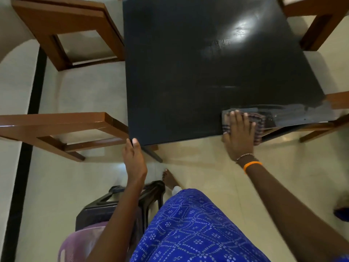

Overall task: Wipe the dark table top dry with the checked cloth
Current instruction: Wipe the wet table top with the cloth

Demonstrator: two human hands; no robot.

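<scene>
The right hand (pixel 238 133) is pressing flat, fingers spread, on the cloth (pixel 256 122) at the table's (pixel 188 72) near edge; the left hand (pixel 134 159) is gripping the near corner; the overhanging cloth risks sliding off, leaving wet streaks rightward.

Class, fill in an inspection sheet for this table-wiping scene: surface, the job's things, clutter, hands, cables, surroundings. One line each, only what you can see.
Surface: dark table top, glossy, with a light glare and smeary streaks far right; a wet-looking band runs along the near right edge.
Job's things: checked cloth, folded, lying at the near right edge, partly overhanging it.
Clutter: nothing seen on the table top.
Hands: right hand flat on the cloth, fingers spread; left hand gripping the near left corner of the table.
Cables: nothing seen.
Surroundings: brown wooden chairs around the table, pale tiled floor, dark plastic chair beside the person.
</scene>
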